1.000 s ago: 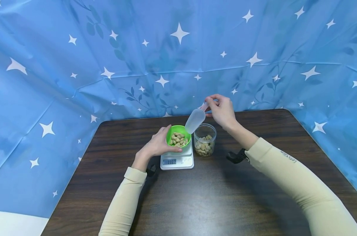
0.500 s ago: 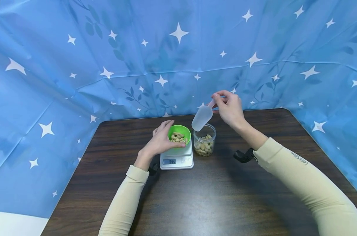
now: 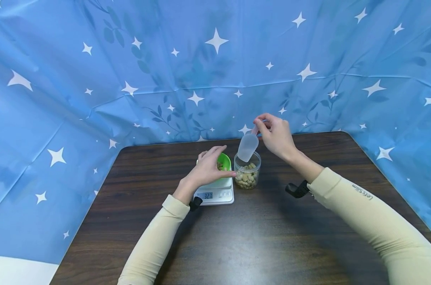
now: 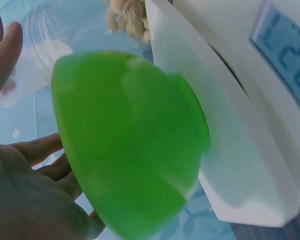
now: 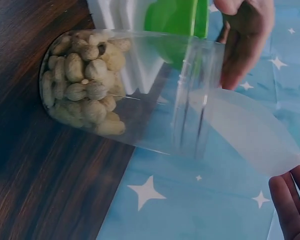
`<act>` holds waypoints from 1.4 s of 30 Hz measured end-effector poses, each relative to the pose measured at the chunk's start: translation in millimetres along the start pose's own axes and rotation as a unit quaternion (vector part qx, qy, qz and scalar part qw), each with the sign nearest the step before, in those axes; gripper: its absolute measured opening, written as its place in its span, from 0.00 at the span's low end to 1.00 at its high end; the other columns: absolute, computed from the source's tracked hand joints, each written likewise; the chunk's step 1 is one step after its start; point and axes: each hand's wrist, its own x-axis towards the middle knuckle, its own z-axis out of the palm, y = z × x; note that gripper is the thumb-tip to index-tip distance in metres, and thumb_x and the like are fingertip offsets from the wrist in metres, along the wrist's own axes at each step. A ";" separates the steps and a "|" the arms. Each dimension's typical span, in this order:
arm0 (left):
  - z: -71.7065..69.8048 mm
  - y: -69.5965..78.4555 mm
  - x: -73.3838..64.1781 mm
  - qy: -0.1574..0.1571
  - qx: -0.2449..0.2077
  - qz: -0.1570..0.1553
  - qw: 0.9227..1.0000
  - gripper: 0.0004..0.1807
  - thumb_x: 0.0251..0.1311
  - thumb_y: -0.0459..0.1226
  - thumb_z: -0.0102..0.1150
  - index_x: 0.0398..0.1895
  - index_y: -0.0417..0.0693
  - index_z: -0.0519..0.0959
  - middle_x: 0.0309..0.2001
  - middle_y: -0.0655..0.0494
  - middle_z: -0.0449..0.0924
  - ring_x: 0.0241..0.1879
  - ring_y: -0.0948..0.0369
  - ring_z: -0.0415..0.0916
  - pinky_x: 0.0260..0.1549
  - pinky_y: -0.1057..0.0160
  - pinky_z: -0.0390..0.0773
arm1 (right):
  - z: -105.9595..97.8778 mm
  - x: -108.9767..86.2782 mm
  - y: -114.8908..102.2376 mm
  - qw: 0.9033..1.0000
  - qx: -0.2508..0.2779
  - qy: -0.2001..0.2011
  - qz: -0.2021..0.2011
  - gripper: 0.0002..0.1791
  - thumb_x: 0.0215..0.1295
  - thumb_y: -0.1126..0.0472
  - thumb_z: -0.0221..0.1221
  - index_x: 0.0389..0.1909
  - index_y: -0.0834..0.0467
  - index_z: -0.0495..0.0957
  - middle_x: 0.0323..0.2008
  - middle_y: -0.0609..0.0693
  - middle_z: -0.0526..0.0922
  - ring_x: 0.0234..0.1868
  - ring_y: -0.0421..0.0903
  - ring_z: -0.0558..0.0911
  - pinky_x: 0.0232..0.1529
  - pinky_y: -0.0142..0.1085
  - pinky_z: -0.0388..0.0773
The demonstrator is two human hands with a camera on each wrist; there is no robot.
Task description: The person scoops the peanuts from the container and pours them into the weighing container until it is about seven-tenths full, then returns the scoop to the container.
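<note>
A translucent scoop (image 3: 248,147) tilts down from my right hand (image 3: 277,136), which pinches its handle. Its tip dips into the mouth of a clear jar (image 5: 155,115) partly filled with unshelled peanuts (image 5: 85,80). My left hand (image 3: 210,166) hovers over a green bowl (image 4: 125,140), thumb and fingers spread toward the jar, holding nothing. The bowl sits on a white kitchen scale (image 3: 222,198) and has peanuts in it, mostly hidden by the left hand in the head view.
The scale's display (image 3: 205,195) faces the near side and seems to read 32.7. The jar stands close to the scale's right side on a dark wooden table (image 3: 244,245). A blue star-patterned cloth (image 3: 187,63) hangs right behind the table's far edge.
My left hand has left the bowl's side and moved right across it toward the jar. My right hand has brought the scoop from the bowl's rim right, then down into the jar's mouth.
</note>
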 end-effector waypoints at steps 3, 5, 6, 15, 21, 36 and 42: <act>2.5 4.6 4.3 -0.007 0.007 0.011 1.000 0.54 0.56 0.61 0.72 0.80 0.46 0.59 0.76 0.48 0.62 0.74 0.53 0.59 0.72 0.39 0.47 | 2.6 -1.9 0.1 0.999 -0.025 -0.009 -0.030 0.13 0.80 0.60 0.55 0.44 0.67 0.82 0.27 0.55 0.88 0.29 0.52 0.88 0.25 0.27 0.79; 4.2 7.6 7.1 -0.014 0.009 0.016 1.000 0.54 0.57 0.60 0.71 0.80 0.46 0.60 0.76 0.48 0.62 0.75 0.53 0.59 0.72 0.38 0.48 | 4.2 -2.9 0.3 0.998 -0.044 -0.017 -0.050 0.13 0.79 0.60 0.55 0.44 0.67 0.82 0.28 0.55 0.88 0.23 0.49 0.85 0.20 0.30 0.75; 5.0 9.0 8.4 -0.018 0.010 0.019 1.000 0.54 0.57 0.60 0.71 0.80 0.45 0.60 0.76 0.48 0.63 0.75 0.52 0.59 0.72 0.38 0.49 | 4.9 -3.4 0.5 0.997 -0.052 -0.023 -0.059 0.13 0.80 0.60 0.55 0.45 0.67 0.82 0.28 0.54 0.88 0.19 0.48 0.82 0.18 0.32 0.72; 14.1 17.0 20.1 -0.036 0.018 0.024 0.999 0.54 0.56 0.60 0.73 0.79 0.43 0.61 0.73 0.49 0.67 0.72 0.53 0.64 0.71 0.37 0.51 | 9.5 -8.1 6.3 0.986 -0.097 -0.072 -0.119 0.09 0.79 0.62 0.55 0.44 0.63 0.82 0.28 0.53 0.87 0.13 0.40 0.72 0.18 0.38 0.68; 18.7 20.1 25.8 -0.034 0.012 0.035 0.999 0.51 0.56 0.57 0.75 0.77 0.44 0.64 0.69 0.51 0.73 0.68 0.53 0.69 0.70 0.37 0.52 | 12.5 -11.4 8.3 0.977 -0.107 -0.098 -0.158 0.07 0.78 0.63 0.57 0.44 0.62 0.81 0.31 0.54 0.87 0.24 0.46 0.84 0.25 0.41 0.78; 21.7 18.8 26.5 -0.037 0.015 0.032 0.999 0.50 0.56 0.58 0.74 0.77 0.46 0.65 0.68 0.53 0.74 0.66 0.52 0.71 0.67 0.42 0.60 | 20.4 -20.5 16.3 0.956 -0.134 -0.162 -0.203 0.05 0.76 0.64 0.59 0.45 0.60 0.82 0.33 0.51 0.88 0.29 0.45 0.85 0.32 0.44 0.80; 21.8 18.8 27.0 -0.036 0.008 0.034 0.999 0.49 0.57 0.56 0.74 0.77 0.46 0.65 0.67 0.53 0.75 0.64 0.53 0.72 0.66 0.43 0.61 | 20.4 -18.1 19.6 0.957 -0.123 -0.190 -0.182 0.06 0.77 0.63 0.57 0.45 0.60 0.82 0.31 0.51 0.87 0.27 0.43 0.82 0.31 0.42 0.79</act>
